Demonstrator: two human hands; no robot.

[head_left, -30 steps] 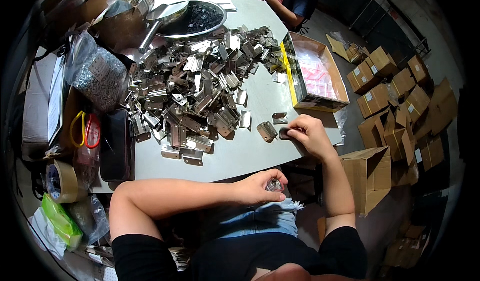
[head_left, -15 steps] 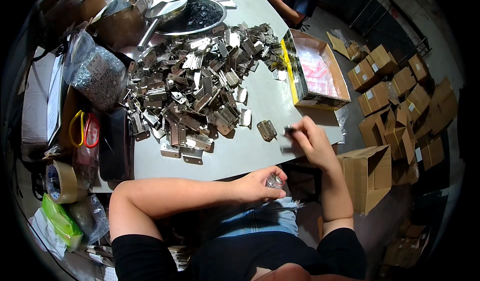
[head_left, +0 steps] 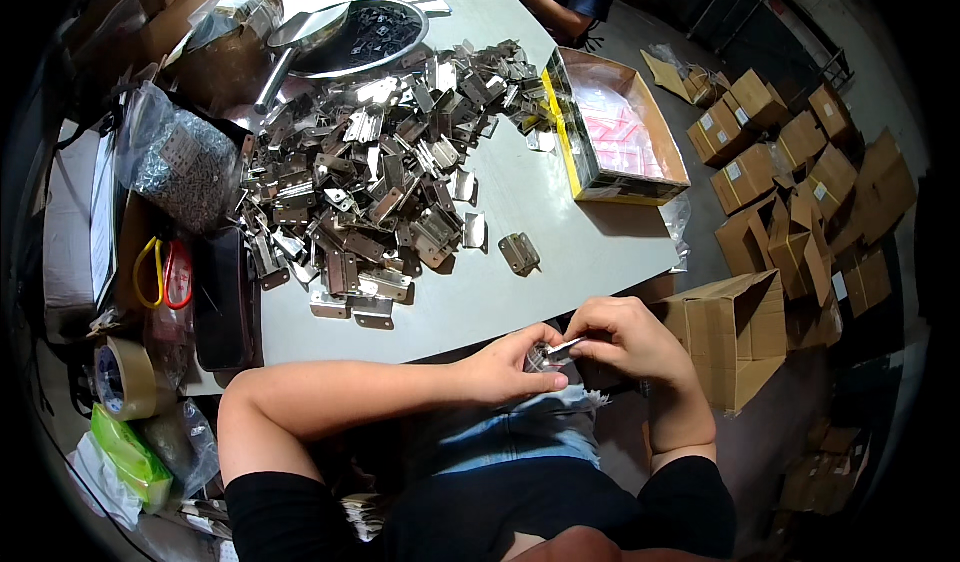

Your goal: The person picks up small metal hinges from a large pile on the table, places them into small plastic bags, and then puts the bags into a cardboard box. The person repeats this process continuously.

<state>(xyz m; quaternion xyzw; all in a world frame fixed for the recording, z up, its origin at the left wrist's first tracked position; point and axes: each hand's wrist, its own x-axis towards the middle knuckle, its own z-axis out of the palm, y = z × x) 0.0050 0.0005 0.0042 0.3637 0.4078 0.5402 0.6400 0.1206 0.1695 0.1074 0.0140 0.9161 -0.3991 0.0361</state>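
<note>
Just past the table's near edge, above my lap, my left hand (head_left: 500,367) is closed around a small clear plastic bag (head_left: 539,360). My right hand (head_left: 632,339) has come up against it, pinching a small metal bracket (head_left: 565,347) at the bag's mouth. Fingers hide most of both things, so how far the bracket is inside I cannot tell. A short stack of metal brackets (head_left: 519,253) lies alone on the table ahead of my hands. Left of it spreads a big heap of loose bent metal brackets (head_left: 375,177).
On the grey table (head_left: 450,322) stand an open carton (head_left: 660,198) of pink-printed bags and a metal bowl (head_left: 420,47) of dark parts with a scoop. At left are a bag of screws (head_left: 185,167), scissors (head_left: 178,272) and tape (head_left: 125,377). Cardboard boxes (head_left: 745,177) cover the right floor.
My right hand has moved from beside the bracket stack down and toward me, carrying the bracket to the plastic bag. My left hand stays in place. The view has shifted slightly.
</note>
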